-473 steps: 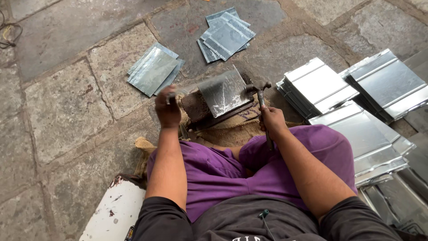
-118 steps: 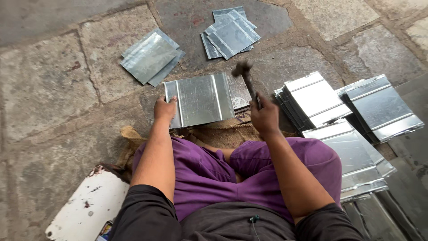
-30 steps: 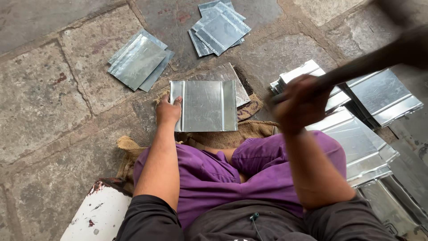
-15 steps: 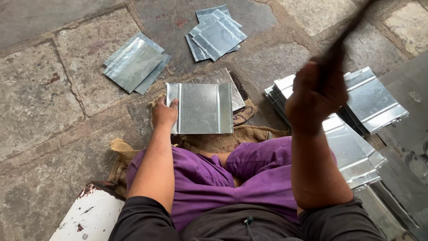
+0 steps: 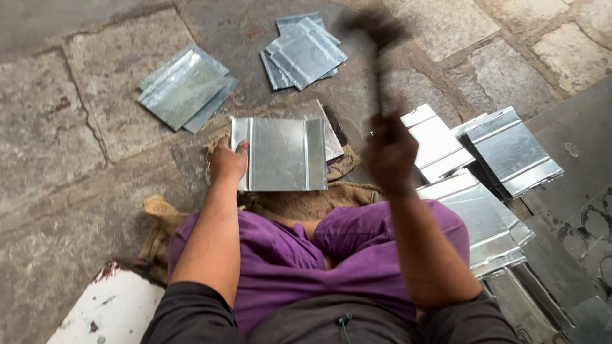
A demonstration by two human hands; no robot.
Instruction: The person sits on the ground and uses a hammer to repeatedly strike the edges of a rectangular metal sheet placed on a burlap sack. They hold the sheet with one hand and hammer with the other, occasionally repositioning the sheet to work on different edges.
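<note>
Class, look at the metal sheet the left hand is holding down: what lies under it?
Under the metal sheet, another flat plate sticks out on the right, over brown sacking. What it rests on in the middle is covered.

Bare stone floor open at left, folded sheet stacks crowding the right side

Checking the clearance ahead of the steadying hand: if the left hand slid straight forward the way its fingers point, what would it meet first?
The left hand already touches the folded metal sheet; straight on, it would push into that sheet's near-left edge first.
</note>
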